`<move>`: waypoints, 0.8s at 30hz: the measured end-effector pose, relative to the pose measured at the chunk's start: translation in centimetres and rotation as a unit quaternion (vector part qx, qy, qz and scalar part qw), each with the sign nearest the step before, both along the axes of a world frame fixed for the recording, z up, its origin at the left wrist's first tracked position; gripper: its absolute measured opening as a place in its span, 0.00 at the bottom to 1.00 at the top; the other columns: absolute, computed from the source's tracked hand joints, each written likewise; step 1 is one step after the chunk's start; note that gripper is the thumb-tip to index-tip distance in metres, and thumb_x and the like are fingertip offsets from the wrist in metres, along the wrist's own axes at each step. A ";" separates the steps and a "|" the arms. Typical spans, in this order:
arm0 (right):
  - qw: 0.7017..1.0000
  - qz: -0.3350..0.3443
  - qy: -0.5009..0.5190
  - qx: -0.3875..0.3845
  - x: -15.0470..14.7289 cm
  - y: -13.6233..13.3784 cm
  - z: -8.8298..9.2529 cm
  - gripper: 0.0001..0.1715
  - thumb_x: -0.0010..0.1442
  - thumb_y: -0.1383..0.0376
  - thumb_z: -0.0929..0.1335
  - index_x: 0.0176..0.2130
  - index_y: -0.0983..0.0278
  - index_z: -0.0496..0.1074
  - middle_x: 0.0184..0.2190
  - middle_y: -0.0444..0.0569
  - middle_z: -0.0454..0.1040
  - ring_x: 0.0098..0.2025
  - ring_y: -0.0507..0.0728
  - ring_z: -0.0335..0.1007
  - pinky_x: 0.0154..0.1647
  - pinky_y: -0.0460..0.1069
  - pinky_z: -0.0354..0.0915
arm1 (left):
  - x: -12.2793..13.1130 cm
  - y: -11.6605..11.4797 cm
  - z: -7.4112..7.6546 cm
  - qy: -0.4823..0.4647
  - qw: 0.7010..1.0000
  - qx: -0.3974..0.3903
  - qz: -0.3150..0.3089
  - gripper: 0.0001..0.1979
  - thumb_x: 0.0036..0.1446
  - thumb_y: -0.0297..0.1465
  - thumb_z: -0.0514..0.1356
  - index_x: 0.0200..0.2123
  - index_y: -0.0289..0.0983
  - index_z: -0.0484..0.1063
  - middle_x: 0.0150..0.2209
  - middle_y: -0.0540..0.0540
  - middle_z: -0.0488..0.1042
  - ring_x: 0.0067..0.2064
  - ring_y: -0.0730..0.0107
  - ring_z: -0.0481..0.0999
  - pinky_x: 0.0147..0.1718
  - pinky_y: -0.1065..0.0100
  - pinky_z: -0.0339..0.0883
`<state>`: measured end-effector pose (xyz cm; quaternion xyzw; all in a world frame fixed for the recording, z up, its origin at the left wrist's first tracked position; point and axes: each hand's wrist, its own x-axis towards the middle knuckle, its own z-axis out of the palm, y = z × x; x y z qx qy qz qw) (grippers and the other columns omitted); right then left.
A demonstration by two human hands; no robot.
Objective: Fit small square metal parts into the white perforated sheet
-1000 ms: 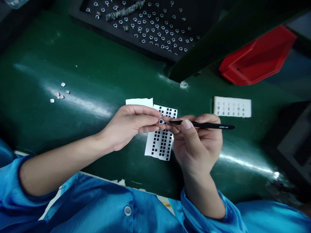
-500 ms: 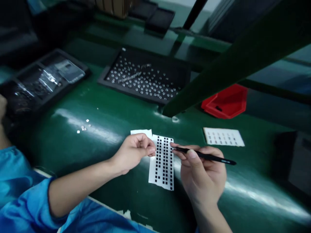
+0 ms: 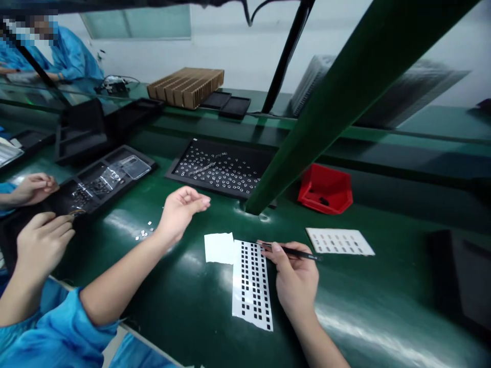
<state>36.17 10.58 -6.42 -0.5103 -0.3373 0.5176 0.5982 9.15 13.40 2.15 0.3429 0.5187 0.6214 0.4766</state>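
Observation:
My right hand [image 3: 297, 278] is closed around black tweezers [image 3: 297, 252], whose tips point left over the top right corner of a white sheet [image 3: 238, 299] with rows of small black squares. Up and to the left, my left hand [image 3: 179, 213] hovers above the green table with thumb and fingertips pinched together. Whatever that pinch holds is too small to make out. A blank white paper piece [image 3: 218, 248] lies against the sheet's upper left. Beyond my left hand is a black tray [image 3: 264, 153] bearing many small light ring-like pieces.
A green post [image 3: 299, 153] slants across the view. Right of it are a red bin [image 3: 326, 186] and a white card [image 3: 339, 241] with rows of small pieces. Small pale pieces [image 3: 144, 233] lie leftward. A co-worker's hands [image 3: 44, 240] work by another black tray [image 3: 141, 179].
My left hand has moved from the dotted sheet's edge up toward the black tray, uncovering the blank paper. My right hand still holds the tweezers near the sheet. The view has tilted up.

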 end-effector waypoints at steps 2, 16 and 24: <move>1.000 0.008 0.001 -0.006 0.0 0.0 0.0 0.34 0.52 0.48 0.86 0.42 0.60 0.70 0.35 0.50 0.86 0.37 0.62 0.90 0.39 0.51 0.84 | -1.5 2.5 0.4 0.063 0.997 0.023 0.031 0.21 0.45 0.35 0.82 0.31 0.37 0.74 0.35 0.44 0.86 0.36 0.69 0.82 0.41 0.67 0.76; 0.998 0.055 -0.009 -0.037 0.5 0.6 -1.0 0.32 0.53 0.46 0.85 0.41 0.59 0.72 0.33 0.50 0.87 0.36 0.64 0.90 0.37 0.52 0.84 | -2.3 17.3 -1.9 0.339 0.941 0.014 -0.011 0.10 0.61 0.27 0.73 0.31 0.35 0.76 0.30 0.47 0.80 0.34 0.67 0.79 0.40 0.63 0.75; 0.996 0.052 -0.063 -0.036 1.2 0.7 -1.4 0.31 0.53 0.46 0.85 0.42 0.59 0.73 0.33 0.48 0.86 0.36 0.63 0.90 0.42 0.53 0.83 | 3.8 25.2 -3.8 0.461 0.864 -0.086 -0.183 0.18 0.73 0.40 0.67 0.58 0.36 0.78 0.58 0.39 0.80 0.55 0.56 0.82 0.55 0.52 0.81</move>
